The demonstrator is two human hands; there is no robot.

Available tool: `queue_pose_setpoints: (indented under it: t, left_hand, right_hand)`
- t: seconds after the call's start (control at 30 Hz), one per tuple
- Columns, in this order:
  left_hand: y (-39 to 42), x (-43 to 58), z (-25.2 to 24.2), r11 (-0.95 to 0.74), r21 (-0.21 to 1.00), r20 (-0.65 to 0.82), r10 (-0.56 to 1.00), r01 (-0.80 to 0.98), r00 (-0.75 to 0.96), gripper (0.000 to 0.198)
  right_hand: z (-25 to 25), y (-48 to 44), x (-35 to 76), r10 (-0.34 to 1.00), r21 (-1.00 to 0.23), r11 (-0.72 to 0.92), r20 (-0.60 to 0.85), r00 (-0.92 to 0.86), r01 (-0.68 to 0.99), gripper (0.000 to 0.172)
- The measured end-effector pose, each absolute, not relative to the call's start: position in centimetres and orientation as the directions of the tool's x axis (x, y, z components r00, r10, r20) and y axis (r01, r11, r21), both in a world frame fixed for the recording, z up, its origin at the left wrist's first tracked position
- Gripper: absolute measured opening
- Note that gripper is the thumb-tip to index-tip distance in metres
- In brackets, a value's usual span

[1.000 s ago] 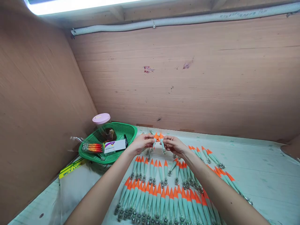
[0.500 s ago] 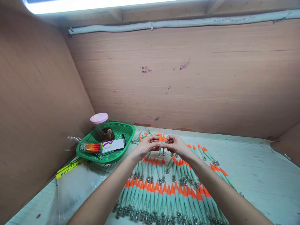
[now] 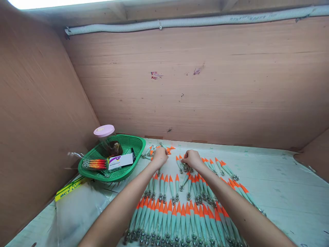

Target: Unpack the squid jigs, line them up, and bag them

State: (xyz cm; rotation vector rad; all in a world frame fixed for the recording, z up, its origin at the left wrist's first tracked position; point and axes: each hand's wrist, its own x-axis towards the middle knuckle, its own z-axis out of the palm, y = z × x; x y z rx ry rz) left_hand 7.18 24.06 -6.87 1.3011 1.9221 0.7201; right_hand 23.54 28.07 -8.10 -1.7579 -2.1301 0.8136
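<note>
My left hand reaches down at a small loose heap of squid jigs near the back wall; its fingers are hidden behind the hand. To its right, my right hand pinches at a squid jig in the back row, beside another jig lying tip away from me. Each jig has a pale green body, an orange pointed tip and a crown of metal hooks. Below the hands lie a middle row of jigs and a dense front row, hooks toward me.
A green basket at left holds a jar with a pink lid, a small white box and a bundle of red-orange lures. In front of it lie clear plastic bags with a yellow header. Wooden walls enclose the table.
Half a second ago both hands held two jigs upright side by side. Now the hands are apart: the left has moved to the loose heap, the right down to the back row.
</note>
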Motion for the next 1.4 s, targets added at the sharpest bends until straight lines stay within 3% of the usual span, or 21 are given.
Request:
queue_pose_setpoints:
  t: [0.07,0.17,0.33,0.47,0.63,0.8,0.97,1.13,1.4]
  left_hand:
    - [23.2,5.8,-6.5,0.340,0.702,-0.183,0.935,0.626,-0.304,0.005]
    - [22.2,5.5,-6.7,0.336,0.649,-0.124,0.932,0.682,-0.341,0.021]
    - [21.9,6.2,-7.1,0.300,0.704,-0.067,0.930,0.644,-0.361,0.023]
    - [22.0,4.1,-5.9,0.265,0.839,-0.075,0.922,0.475,-0.381,0.016]
    - [20.3,2.0,-3.9,0.225,0.969,-0.185,0.934,0.103,-0.306,0.010]
    - [17.3,2.1,-2.2,0.195,0.961,-0.231,0.957,-0.196,-0.178,0.015]
    - [14.5,2.6,-1.4,0.195,0.839,-0.243,0.970,-0.508,-0.030,0.025]
    - [13.1,2.7,-1.3,0.130,0.832,-0.192,0.980,-0.539,-0.060,0.026]
    - [14.2,2.9,-2.8,0.083,0.807,-0.261,0.938,-0.585,-0.228,0.015]
  right_hand:
    - [-8.2,28.3,22.9,0.955,-0.539,0.176,-0.109,-0.275,0.824,0.019]
    - [-8.4,28.4,21.0,0.933,-0.510,0.285,-0.048,-0.357,0.811,0.021]
    - [-8.3,28.4,18.2,0.891,-0.452,0.429,0.067,-0.449,0.782,0.022]
    - [-7.7,28.6,17.2,0.846,-0.394,0.520,0.120,-0.519,0.758,0.021]
    - [-7.8,29.2,15.9,0.806,-0.384,0.576,0.119,-0.579,0.722,0.021]
    - [-8.5,29.6,15.7,0.807,-0.511,0.558,0.147,-0.572,0.654,0.022]
    - [-8.2,29.6,16.7,0.825,-0.757,0.466,0.184,-0.534,0.459,0.018]
    - [-6.8,28.2,19.2,0.844,-0.942,0.306,0.201,-0.497,0.139,0.038]
    - [-7.6,27.4,19.5,0.925,-0.987,0.074,0.122,-0.360,-0.145,0.045]
